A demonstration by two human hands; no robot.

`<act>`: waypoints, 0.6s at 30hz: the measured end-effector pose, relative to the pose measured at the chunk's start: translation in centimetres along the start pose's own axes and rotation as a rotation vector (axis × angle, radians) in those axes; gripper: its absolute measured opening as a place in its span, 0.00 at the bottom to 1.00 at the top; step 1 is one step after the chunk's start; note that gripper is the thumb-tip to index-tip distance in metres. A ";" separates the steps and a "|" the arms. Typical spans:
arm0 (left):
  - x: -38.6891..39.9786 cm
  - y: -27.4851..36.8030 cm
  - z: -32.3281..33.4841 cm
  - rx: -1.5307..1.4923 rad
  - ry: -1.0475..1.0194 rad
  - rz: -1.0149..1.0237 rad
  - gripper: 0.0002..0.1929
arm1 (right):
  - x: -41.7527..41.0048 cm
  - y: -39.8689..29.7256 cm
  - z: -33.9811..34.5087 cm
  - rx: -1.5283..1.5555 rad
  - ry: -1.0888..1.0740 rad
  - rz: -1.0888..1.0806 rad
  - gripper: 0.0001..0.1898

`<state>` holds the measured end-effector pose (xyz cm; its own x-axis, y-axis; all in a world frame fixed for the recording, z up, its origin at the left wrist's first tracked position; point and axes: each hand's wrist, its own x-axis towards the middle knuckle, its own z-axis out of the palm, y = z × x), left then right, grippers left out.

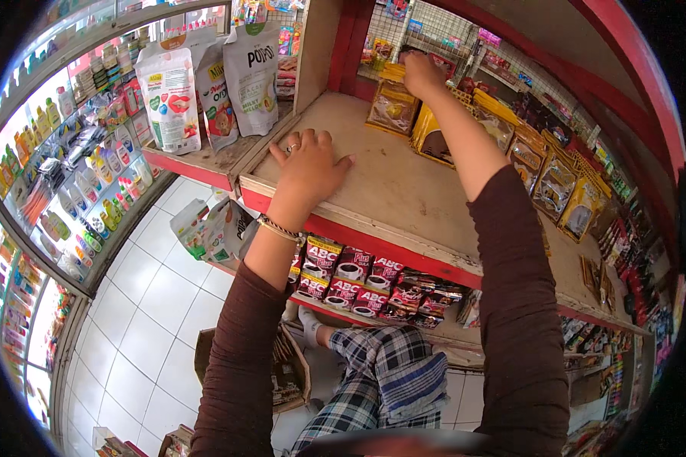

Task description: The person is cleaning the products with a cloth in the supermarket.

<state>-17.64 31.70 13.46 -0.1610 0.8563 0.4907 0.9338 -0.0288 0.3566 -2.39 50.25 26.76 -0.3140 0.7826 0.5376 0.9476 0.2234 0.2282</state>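
My left hand (312, 165) rests palm down on the wooden shelf (377, 171), its fingers spread and a ring on one finger. Farther back, my right hand (425, 73) reaches over the yellow-brown packets (397, 107) at the shelf's rear. Its fingers are bent at the top of the packets; whether they grip anything cannot be made out. More yellow-brown packets (494, 123) stand in a row to the right of my right forearm, some in yellow baskets. A folded blue-striped cloth (414, 385) lies on my lap.
White snack pouches (168, 100) stand on the left shelf, with others (220, 231) lower down. Red coffee packs (346, 294) fill the shelf below. A cardboard box (297, 374) with packets sits on the tiled floor by my legs. Glass display shelves (63, 171) with bottles line the left.
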 end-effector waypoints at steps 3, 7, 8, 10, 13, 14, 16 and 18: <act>0.0 0.0 -0.1 0.022 -0.013 -0.008 0.29 | -2.1 0.8 -2.2 0.123 0.202 -0.046 0.18; 0.2 -0.2 0.2 0.063 -0.022 -0.018 0.31 | -8.6 3.3 -6.1 0.521 0.252 -0.131 0.15; 0.1 0.0 0.3 0.058 -0.025 0.000 0.31 | -11.0 4.3 -7.0 0.533 0.302 -0.145 0.16; -0.1 0.0 0.0 0.069 -0.010 0.000 0.32 | -16.2 6.1 -8.2 0.562 0.395 -0.145 0.15; 0.0 -0.3 0.2 0.095 0.018 -0.005 0.33 | -24.3 8.6 -10.0 0.554 0.464 -0.075 0.13; -0.1 -0.1 0.0 0.135 0.006 -0.015 0.33 | -26.7 9.5 -10.1 0.595 0.444 -0.027 0.12; 0.1 0.6 -0.2 0.110 -0.022 0.000 0.34 | -30.9 11.5 -9.9 0.613 0.433 0.043 0.12; 0.1 1.3 -0.6 0.089 -0.054 -0.016 0.34 | -34.5 13.8 -8.8 0.705 0.414 0.070 0.11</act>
<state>-16.60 31.44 14.49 -0.1605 0.8831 0.4409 0.9564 0.0286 0.2908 21.01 21.20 18.55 -0.1183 0.5615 0.8190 0.7368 0.6025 -0.3067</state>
